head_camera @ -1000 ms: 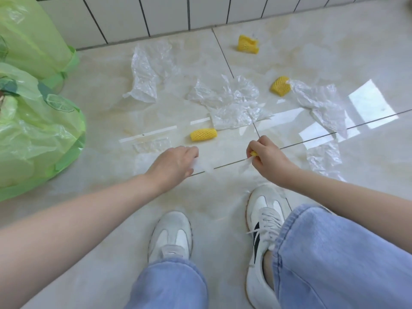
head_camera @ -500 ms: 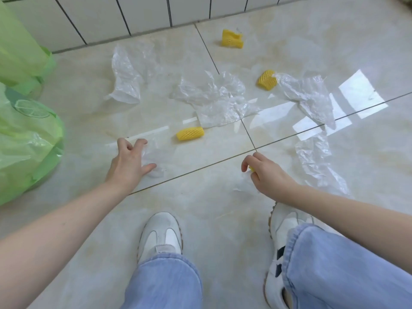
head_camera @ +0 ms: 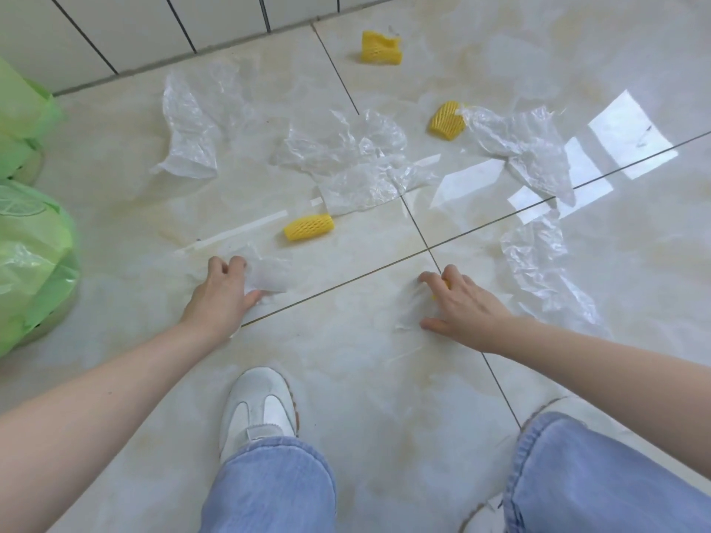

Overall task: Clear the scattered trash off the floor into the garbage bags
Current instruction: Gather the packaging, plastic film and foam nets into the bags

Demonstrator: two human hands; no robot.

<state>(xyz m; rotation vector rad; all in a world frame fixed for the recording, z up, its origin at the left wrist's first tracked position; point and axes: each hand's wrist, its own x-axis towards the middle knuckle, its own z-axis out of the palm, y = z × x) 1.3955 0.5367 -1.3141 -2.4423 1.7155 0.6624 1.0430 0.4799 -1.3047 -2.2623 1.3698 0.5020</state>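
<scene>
Crinkly clear plastic wrap (head_camera: pixel 348 155) and yellow foam nets (head_camera: pixel 308 226) lie all over the floor (head_camera: pixel 365 378), with green garbage bags (head_camera: pixel 27 263) off to the left. The left hand (head_camera: pixel 223 292) now pinches a thin clear scrap (head_camera: pixel 269 277), up from flat before. The right hand (head_camera: pixel 463 303), fingers curled, holds a yellow bit and wrap against the tile, having shifted right.

We have one view only, from a camera worn on the head, looking forward and steeply down at the tiled floor (head_camera: pixel 377 378) from close above. Our own forearms and jeans fill the lower edge, the tiled wall (head_camera: pixel 154 28) runs along the top, and wide-angle bending shows.
</scene>
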